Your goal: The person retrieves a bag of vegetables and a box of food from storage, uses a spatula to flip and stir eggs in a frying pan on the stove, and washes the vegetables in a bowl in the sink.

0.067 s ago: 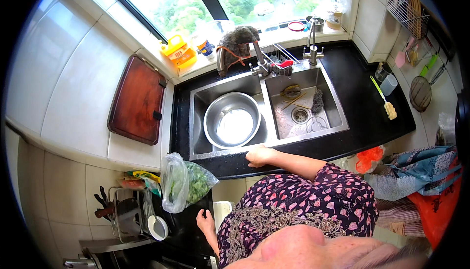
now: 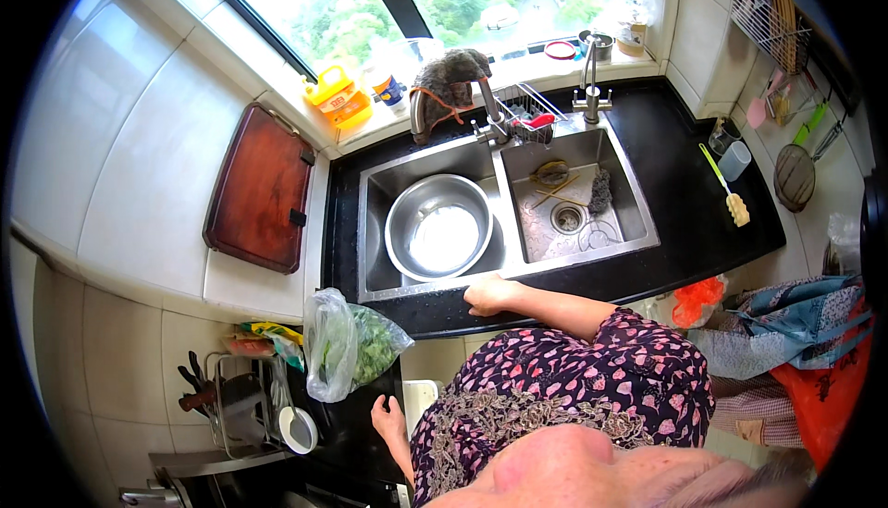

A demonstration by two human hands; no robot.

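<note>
My right hand (image 2: 487, 295) rests at the front rim of the double sink (image 2: 564, 265), its fingers curled closed with nothing seen in them. Just beyond it, a round steel basin (image 2: 396, 228) sits in the left bowl. My left hand (image 2: 391, 422) hangs low beside the counter, fingers apart and holding nothing. Nearest to that hand, leafy greens (image 2: 375, 346) lie in a clear plastic bag (image 2: 330, 351) on the counter corner. In the right bowl are a dark scrubber (image 2: 599, 192), thin sticks (image 2: 558, 192) and a drain (image 2: 567, 219).
A grey cloth (image 2: 449, 82) drapes over the faucet, with a wire caddy (image 2: 527, 110) beside it. A cutting board (image 2: 259, 189) leans on the left wall. A green-handled brush (image 2: 736, 207) and a cup (image 2: 734, 161) lie right. Knives (image 2: 196, 378) stand in a rack at lower left.
</note>
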